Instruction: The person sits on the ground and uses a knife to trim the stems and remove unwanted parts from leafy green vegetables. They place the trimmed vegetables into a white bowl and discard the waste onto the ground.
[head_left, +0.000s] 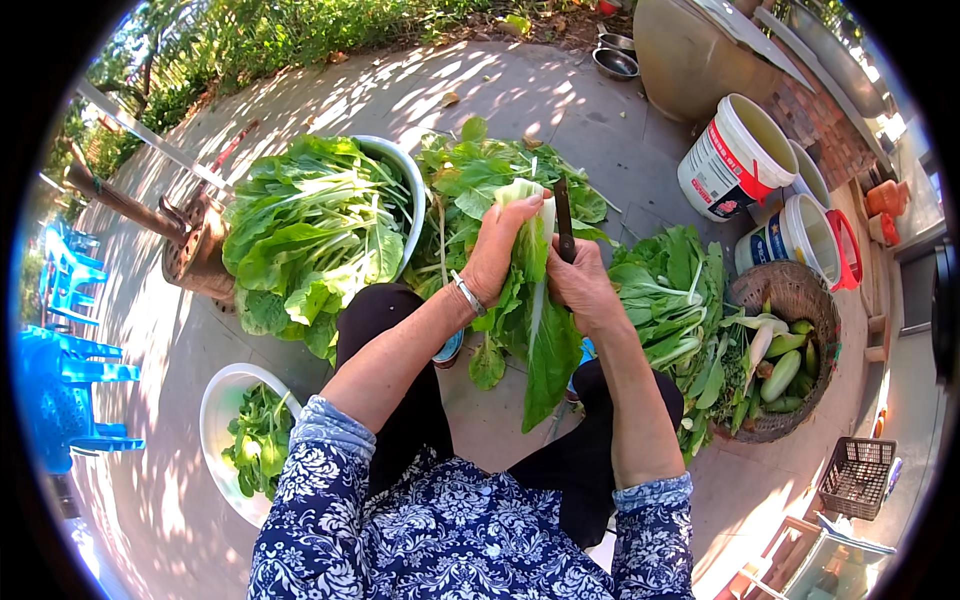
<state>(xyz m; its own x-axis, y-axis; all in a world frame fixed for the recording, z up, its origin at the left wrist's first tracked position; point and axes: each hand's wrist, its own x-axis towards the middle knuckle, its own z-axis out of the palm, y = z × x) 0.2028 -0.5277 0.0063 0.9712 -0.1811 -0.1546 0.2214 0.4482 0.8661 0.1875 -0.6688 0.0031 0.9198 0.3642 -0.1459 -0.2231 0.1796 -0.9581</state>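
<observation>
My left hand (501, 244), with a silver bracelet at the wrist, is shut on the pale stem end of a leafy green vegetable (534, 300), whose leaves hang down between my knees. Close beside it, my right hand (581, 281) grips a knife (564, 217) with its dark blade pointing away from me; these fingers also touch the leaves. Beyond both hands a pile of loose greens (472, 172) lies on the paving. To the left, a metal basin (414, 195) is heaped with leafy greens (315, 232). More greens (667, 292) lie to the right.
A white bowl (214, 420) with some greens is at lower left. At right stand a wicker basket (825, 337) of corn and green vegetables, white buckets (731, 157) and a black plastic crate (857, 476). Blue plastic stools (67, 375) and a rusty metal stove (199, 255) are at left.
</observation>
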